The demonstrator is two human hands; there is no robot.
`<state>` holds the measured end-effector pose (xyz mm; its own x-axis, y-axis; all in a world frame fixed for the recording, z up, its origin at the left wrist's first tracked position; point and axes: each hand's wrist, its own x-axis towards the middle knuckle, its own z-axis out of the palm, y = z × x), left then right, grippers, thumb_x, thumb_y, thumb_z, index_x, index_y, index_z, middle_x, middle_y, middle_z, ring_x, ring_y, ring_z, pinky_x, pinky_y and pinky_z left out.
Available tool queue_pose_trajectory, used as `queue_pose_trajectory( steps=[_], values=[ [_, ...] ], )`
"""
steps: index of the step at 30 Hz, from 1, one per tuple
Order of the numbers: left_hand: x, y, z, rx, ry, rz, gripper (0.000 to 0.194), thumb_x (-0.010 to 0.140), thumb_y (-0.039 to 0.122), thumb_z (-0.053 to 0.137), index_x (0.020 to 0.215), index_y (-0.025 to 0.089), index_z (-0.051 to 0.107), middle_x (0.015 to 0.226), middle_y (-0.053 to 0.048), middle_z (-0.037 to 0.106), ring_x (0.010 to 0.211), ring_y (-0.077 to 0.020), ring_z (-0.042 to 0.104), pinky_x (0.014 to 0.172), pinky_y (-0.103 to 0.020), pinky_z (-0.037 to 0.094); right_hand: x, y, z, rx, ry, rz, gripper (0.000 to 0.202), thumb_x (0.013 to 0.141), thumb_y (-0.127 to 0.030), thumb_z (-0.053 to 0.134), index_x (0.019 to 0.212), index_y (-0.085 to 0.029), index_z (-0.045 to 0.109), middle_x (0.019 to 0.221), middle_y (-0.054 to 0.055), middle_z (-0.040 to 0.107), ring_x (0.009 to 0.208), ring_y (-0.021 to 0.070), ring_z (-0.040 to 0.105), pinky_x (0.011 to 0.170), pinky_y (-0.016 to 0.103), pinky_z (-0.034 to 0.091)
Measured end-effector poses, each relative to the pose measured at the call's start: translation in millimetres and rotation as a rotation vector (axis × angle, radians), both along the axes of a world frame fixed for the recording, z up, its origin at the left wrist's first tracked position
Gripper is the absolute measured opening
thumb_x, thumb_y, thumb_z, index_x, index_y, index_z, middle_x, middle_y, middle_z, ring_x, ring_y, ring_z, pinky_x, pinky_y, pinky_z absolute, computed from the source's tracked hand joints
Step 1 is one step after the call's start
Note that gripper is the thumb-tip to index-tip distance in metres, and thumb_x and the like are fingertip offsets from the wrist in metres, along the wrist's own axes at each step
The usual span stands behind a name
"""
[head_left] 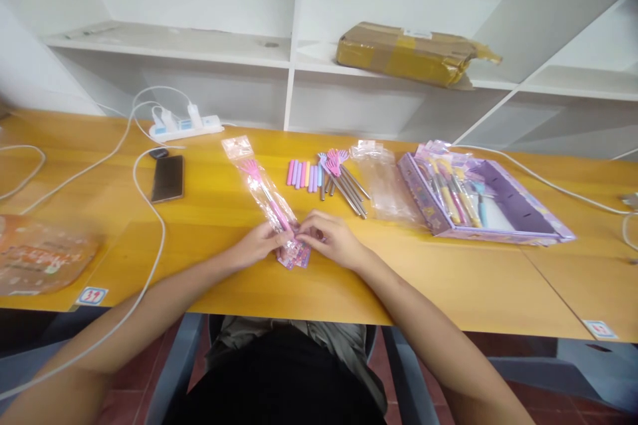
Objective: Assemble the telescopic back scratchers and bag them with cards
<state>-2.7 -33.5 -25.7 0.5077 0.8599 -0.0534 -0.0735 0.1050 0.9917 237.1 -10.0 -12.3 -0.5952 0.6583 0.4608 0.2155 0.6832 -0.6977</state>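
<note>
Head view. Left hand (269, 240): fingers and thumb closed on the lower part of a clear sleeve (273, 207). Right hand (333, 239): fingers curled, thumb and fingertips brought together at the same end of the sleeve, just beside the left; the exact layer pinched is too small to tell. Inside the sleeve lies a pink scratcher (268, 194), claw end pointing away from the hands, metal shaft in the middle, pink handle running down to the left thumb. A patterned card (300, 256) shows at the near end, under and between the hands.

Just beyond the right hand: a row of short coloured tubes (304, 175), side by side; next to them, a pile of metal rods with claw heads (349, 187), partly overlapping. Further right, clear bags (383, 184) lie flat, then a purple tray (493, 237) holding several bagged scratchers (451, 192).

Beyond and left of the left hand: a dark phone (168, 178), with a white power strip (187, 127) behind it. Well left of the left hand: an orange-printed package (44, 255). All of these rest on the yellow table (448, 285).
</note>
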Motion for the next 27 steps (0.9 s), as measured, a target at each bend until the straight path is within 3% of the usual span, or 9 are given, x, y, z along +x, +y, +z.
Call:
queue_pose_trajectory(
  steps=[5,12,16,19,27],
  values=[
    [-2,3,-3.3,0.124,0.088,0.029,0.033,0.089,0.041,0.082,0.109,0.016,0.077,0.099,-0.008,0.078,0.088,-0.0215,0.072,0.079,-0.031,0.058,0,0,-1.7,-0.019,-0.005,-0.034,0.020,0.104,-0.043,0.068,0.106,-0.024,0.073,0.088,0.003,0.063,0.071,0.0160,0.058,0.067,0.031,0.051],
    [-2,1,1.6,0.095,0.060,-0.038,0.029,0.091,0.038,0.080,0.113,0.019,0.078,0.105,-0.009,0.080,0.091,-0.0239,0.074,0.081,-0.034,0.058,1,2,-2.6,-0.150,0.010,-0.065,0.038,0.098,-0.052,0.074,0.123,-0.025,0.065,0.095,0.004,0.065,0.073,0.0177,0.060,0.068,0.032,0.052],
    [-1,0,6.3,0.070,0.050,-0.067,0.029,0.091,0.041,0.080,0.111,0.019,0.079,0.102,-0.009,0.080,0.089,-0.0236,0.074,0.079,-0.033,0.057,2,3,-3.8,-0.190,-0.071,-0.019,0.033,0.099,-0.054,0.073,0.100,-0.022,0.066,0.081,0.000,0.062,0.069,0.0153,0.056,0.065,0.029,0.045],
    [-1,-1,7.4,0.087,0.066,-0.066,0.029,0.090,0.042,0.080,0.110,0.019,0.079,0.100,-0.009,0.080,0.087,-0.0239,0.074,0.078,-0.032,0.057,0,3,-4.5,-0.202,-0.088,-0.003,0.040,0.099,-0.058,0.071,0.086,-0.021,0.063,0.074,-0.002,0.058,0.065,0.0140,0.051,0.063,0.027,0.040],
    [-3,-1,3.4,0.125,0.124,-0.080,0.036,0.094,0.047,0.075,0.113,0.016,0.078,0.099,-0.010,0.078,0.085,-0.0230,0.071,0.077,-0.033,0.057,-2,2,-3.5,-0.225,-0.104,0.003,0.046,0.103,-0.058,0.064,0.077,-0.021,0.057,0.067,-0.004,0.052,0.061,0.0125,0.047,0.061,0.026,0.036]
  ],
)
